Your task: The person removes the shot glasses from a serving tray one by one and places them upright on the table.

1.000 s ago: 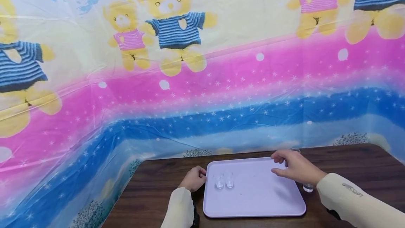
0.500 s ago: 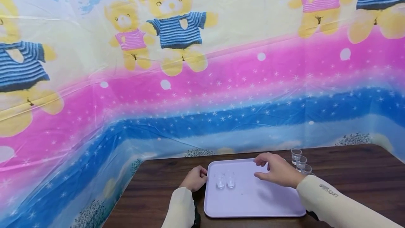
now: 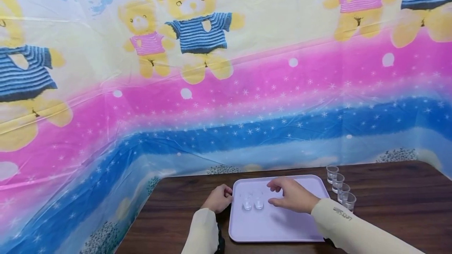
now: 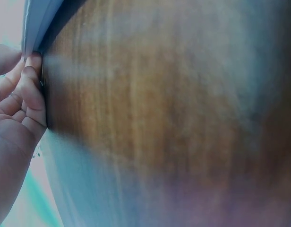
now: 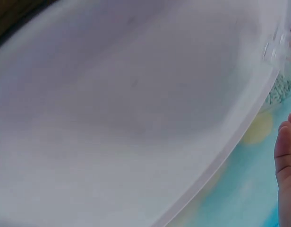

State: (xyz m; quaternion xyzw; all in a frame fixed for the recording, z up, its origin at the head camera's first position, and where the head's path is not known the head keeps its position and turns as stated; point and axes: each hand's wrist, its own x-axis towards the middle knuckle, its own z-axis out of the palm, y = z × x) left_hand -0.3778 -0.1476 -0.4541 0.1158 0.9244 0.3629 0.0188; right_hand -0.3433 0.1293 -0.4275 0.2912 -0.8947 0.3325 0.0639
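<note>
On the dark wooden table (image 3: 169,214) lies a pale lilac tray (image 3: 275,226). Two small clear shot glasses (image 3: 259,202) stand side by side near its left end. My left hand (image 3: 217,199) pinches the tray's left rim; the left wrist view has the thumb on one side of the rim (image 4: 36,26) and curled fingers at the other. Over the middle of the tray hovers my right hand (image 3: 292,195), thumb and fingers parted, nothing between them, its fingertips just right of the two glasses. Part of that hand shows at the right wrist view's edge.
Several more clear shot glasses (image 3: 338,183) stand in a slanting row on the table, right of the tray. Behind the table hangs a cloth (image 3: 247,124) printed with teddy bears, reaching down to the table's back edge.
My right hand has moved left across the tray, from its right edge toward the two glasses, uncovering the row of glasses on the right. My left hand stays at the rim.
</note>
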